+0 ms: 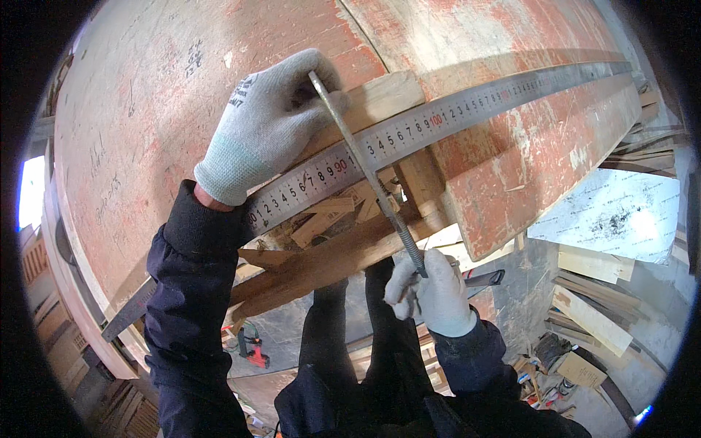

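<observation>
My gloved left hand (274, 117) is closed over a wooden strip (383, 98); its curled fingers hide what they grip, if anything. A long metal rod (355, 151) crosses in front of its fingers, slanting down to my gloved right hand (431, 292). There my right fingers are wrapped round the rod's threaded lower end. Beneath the rod, a long steel ruler (453, 109) runs over worn red boards (496, 175) and spans a gap between them. Along the near side of that gap lies a rough wooden beam (321, 266).
A large worn red panel (146, 139) fills the far left. Wood offcuts (591, 314) and a white sheet (621, 212) lie at the right. On the floor by my legs is a red tool (255, 354). A cardboard piece (582, 370) lies lower right.
</observation>
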Tool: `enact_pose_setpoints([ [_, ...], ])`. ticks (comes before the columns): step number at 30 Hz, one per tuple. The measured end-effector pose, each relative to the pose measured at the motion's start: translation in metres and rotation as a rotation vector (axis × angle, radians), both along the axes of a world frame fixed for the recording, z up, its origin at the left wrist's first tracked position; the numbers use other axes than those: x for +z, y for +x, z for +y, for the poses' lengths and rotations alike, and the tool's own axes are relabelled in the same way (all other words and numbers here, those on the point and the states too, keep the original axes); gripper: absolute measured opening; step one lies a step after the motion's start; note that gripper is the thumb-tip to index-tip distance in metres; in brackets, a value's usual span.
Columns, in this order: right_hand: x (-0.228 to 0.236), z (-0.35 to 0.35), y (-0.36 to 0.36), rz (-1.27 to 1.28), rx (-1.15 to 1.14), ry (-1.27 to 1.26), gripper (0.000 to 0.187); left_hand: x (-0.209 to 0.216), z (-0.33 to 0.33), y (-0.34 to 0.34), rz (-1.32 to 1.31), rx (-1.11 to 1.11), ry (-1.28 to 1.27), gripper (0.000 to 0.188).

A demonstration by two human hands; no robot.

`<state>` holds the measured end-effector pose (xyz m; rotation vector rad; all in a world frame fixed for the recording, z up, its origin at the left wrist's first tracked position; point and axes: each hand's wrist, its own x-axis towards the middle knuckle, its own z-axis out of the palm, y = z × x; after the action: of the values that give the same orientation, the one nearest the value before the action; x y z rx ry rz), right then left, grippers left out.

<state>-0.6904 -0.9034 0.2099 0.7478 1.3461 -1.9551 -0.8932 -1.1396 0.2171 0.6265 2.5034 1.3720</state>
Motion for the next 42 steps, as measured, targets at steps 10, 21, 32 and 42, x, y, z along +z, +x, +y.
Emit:
enact_pose_setpoints([
  [10, 0.005, 0.009, -0.001, 0.01, -0.007, 0.298, 0.049, -0.001, 0.002, 0.006, 0.064, -0.026, 0.134, 0.019],
  [21, 0.004, 0.02, -0.01, -0.164, -0.025, 0.063, 0.052, -0.004, 0.002, 0.002, 0.197, -0.049, 0.124, 0.016],
  [32, -0.004, 0.025, -0.006, -0.173, -0.057, -0.079, 0.038, 0.002, -0.001, 0.002, 0.004, -0.055, 0.138, 0.026],
  [42, -0.001, 0.036, 0.04, -0.34, 0.162, -0.099, 0.032, 0.024, -0.035, 0.07, 0.151, 0.458, 0.172, 0.034],
])
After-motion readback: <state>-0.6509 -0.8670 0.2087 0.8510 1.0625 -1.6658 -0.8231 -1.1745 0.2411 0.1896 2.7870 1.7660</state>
